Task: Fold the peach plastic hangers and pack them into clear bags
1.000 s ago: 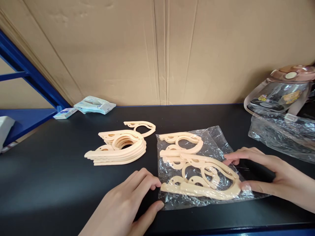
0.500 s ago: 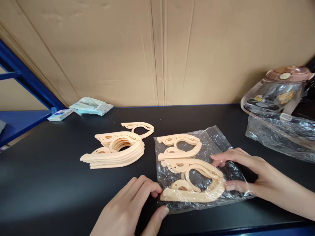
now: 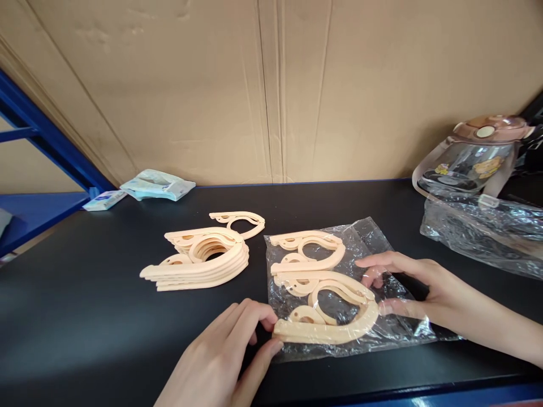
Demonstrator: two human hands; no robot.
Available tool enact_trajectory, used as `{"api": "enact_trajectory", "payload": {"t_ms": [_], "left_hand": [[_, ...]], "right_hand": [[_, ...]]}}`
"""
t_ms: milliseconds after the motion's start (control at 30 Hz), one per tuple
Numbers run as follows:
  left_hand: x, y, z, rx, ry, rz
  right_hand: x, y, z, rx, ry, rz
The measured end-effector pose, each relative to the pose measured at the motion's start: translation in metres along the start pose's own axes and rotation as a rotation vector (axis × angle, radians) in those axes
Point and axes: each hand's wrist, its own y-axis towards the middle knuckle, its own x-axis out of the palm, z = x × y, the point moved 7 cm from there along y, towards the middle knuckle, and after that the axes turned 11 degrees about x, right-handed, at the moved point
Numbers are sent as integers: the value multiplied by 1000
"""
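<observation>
A clear plastic bag [image 3: 360, 243] lies flat with beige folding hangers inside. One folded hanger [image 3: 326, 263] is at the far side of the bag; the nearer hangers [image 3: 339, 333] overlap in front of it. My left hand [image 3: 224, 350] pinches the left end of the nearest hanger between thumb and index finger, at the bag's left edge. On the right, my right hand [image 3: 416, 288] rests on the bag with thumb and fingers apart. Its thumb touches the plastic by the hangers' curved end. Left of the bag is a stack of matching hangers [image 3: 203, 271], with a single hanger [image 3: 250, 217] behind it.
Everything lies on a black tabletop [image 3: 85, 305] backed by cardboard [image 3: 190, 102]. Tissue packs [image 3: 159, 185] sit at the back left near a blue metal frame [image 3: 55, 135]. At the right are a drink bottle [image 3: 475, 158] with a strap and another clear bag [image 3: 479, 232].
My left thumb has closed in against the hanger's end. The nearer hangers have shifted slightly left and away from me, and my right hand has moved a little left with them.
</observation>
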Motion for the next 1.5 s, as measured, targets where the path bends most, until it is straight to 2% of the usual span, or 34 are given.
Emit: {"api": "enact_trajectory", "payload": {"t_ms": [200,433,600,667,733,867,967,1067,1200,1367,1500], "left_hand": [[-8,15,5,129,93,-40],[-15,47,5,175,281,-77],[-13,61,18,365,557,-88],[-10,63,20,428,593,-113],[-8,65,18,460,580,-146],[-5,64,14,520,566,-185],[-5,62,14,575,592,-136],[-4,58,13,614,632,-81],[-6,55,13,651,674,-16],[-12,52,14,668,644,57],[-14,51,13,662,607,60]], "right_hand": [[1,5,-4,-3,1,35],[-3,21,-3,-7,30,98],[-5,30,-2,-3,6,91],[-8,31,-4,-36,-69,84],[-17,34,-8,-85,-212,141],[-50,45,-23,-151,-461,375],[-58,63,-46,-243,-504,407],[-42,85,-80,-408,-534,326],[7,119,-118,-581,-506,48],[59,165,-134,-603,-576,-187],[74,191,-139,-595,-559,-275]]}}
